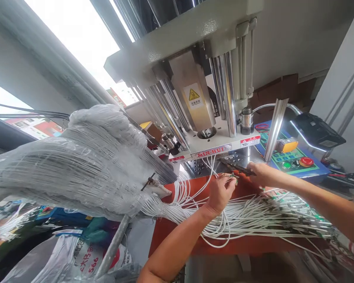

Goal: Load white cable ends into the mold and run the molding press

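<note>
Pinching sm. green part (235, 181) btwn close-set fingertips of L hand (222, 192), in front of press (194, 110). Gripping dark tool (242, 169) w/ curled fingers of R hand (257, 174), just beside L fingertips. Working over red mat (168, 244), nr loose white cables (247, 216).

Daylight is glaring through the window (82, 39) on your left, where grey frame bars (45, 63) are slanting across and a red-and-white building (44, 127) is showing outside. Ahead of you, a dim grey wall (295, 35) is rising behind brown boxes (279, 91), while a paler upright surface (339, 84) is standing to your right.
</note>
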Motion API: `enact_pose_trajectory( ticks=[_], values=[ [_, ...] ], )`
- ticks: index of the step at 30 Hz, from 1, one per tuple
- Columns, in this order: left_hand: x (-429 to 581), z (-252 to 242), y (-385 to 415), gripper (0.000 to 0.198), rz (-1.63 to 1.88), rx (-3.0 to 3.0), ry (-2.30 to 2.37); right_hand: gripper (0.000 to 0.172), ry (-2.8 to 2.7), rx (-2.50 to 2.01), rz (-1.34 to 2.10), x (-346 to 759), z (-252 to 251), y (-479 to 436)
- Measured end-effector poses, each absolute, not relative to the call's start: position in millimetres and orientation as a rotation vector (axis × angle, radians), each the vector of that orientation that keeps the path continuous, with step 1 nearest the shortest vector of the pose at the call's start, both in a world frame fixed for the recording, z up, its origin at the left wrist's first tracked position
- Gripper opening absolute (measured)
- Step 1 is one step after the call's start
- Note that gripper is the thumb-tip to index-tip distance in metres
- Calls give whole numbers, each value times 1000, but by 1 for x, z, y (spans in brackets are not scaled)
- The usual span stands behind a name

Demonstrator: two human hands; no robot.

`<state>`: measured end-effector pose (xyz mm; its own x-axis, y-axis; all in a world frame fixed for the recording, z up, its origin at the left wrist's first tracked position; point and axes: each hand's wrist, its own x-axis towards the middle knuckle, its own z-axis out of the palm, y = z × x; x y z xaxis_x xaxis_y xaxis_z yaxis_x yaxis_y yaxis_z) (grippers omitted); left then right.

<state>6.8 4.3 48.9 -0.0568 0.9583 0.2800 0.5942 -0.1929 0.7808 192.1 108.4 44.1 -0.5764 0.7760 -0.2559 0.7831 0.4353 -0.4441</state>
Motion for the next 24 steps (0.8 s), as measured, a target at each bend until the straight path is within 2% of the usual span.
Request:
enact_pose_trajectory(
  ticks=[3,6,9,15,19,24],
  values=[
    [3,45,-1,16,1054,1727,1632,26,2399,1488,-1449,185,43,93],
    [0,41,-7,15,1038,1627,1627,14,2352,1394,-1690,181,35,78],
    [-1,36,-12,13,1044,1504,1598,7,2317,1388,-1791,181,33,70],
    [3,31,-11,21,1029,1058,1399,10,2246,1410,-1929,181,41,67],
    [6,31,-10,24,1010,1102,1369,9,2254,1397,-2001,182,26,68],
    [10,30,-6,29,1027,882,1317,12,2273,1392,-2037,184,3,71]
  ],
)
